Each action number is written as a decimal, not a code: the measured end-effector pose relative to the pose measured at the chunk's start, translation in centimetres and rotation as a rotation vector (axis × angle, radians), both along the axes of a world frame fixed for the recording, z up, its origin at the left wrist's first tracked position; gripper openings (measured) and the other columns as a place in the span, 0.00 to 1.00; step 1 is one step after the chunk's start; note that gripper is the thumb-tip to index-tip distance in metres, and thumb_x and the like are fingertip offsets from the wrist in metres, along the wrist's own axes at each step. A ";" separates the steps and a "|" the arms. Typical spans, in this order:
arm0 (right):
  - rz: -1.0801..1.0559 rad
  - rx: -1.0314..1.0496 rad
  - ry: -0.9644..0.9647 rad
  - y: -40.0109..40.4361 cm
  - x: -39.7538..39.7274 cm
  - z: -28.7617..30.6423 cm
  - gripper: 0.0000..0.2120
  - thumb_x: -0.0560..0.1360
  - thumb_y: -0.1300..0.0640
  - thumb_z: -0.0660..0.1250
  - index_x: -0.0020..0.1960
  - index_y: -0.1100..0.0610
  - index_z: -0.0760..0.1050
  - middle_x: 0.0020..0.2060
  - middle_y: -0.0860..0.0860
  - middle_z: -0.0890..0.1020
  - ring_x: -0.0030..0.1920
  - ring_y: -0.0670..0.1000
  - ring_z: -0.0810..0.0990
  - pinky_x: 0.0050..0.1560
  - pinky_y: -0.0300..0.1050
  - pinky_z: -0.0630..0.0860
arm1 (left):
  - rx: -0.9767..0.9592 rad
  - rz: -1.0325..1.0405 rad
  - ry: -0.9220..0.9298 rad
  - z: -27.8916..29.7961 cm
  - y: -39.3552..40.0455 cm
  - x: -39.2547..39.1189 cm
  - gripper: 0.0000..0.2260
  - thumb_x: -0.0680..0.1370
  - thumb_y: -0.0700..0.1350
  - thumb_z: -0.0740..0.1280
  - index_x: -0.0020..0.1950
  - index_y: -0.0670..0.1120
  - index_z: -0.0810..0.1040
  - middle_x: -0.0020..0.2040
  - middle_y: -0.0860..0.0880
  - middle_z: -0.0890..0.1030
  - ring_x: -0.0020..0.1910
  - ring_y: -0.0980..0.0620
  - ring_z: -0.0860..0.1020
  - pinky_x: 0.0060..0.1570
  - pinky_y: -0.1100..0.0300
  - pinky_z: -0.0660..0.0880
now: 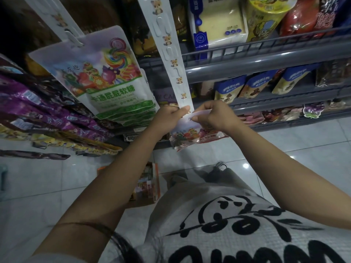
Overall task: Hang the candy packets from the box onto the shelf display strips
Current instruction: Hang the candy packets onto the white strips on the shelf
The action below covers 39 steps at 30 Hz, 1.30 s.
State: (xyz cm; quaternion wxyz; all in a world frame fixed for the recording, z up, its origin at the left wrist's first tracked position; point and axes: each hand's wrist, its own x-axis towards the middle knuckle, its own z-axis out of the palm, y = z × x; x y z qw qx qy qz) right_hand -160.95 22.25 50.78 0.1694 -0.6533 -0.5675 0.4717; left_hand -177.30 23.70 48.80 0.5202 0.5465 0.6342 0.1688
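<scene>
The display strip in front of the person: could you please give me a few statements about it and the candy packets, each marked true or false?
1. The left hand pinches the lower end of the display strip. True.
2. The right hand hangs idle. False: it grips the top edge of a candy packet at the strip's lower end.
3. The strip's hooks above the hands already carry packets. False: they show bare.
4. A stack of hung packets is on the other strip, to the left. True.
5. The box sits on a shelf. False: it is on the floor, beside the person.
</scene>
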 end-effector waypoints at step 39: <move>-0.031 0.129 -0.176 0.6 -1.2 -3.0 0.07 0.72 0.53 0.70 0.45 0.57 0.79 0.40 0.49 0.81 0.40 0.49 0.79 0.43 0.49 0.79 | 0.186 -0.186 0.249 -1.0 0.1 -1.3 0.12 0.80 0.36 0.60 0.61 0.35 0.77 0.67 0.42 0.75 0.63 0.45 0.74 0.48 0.67 0.70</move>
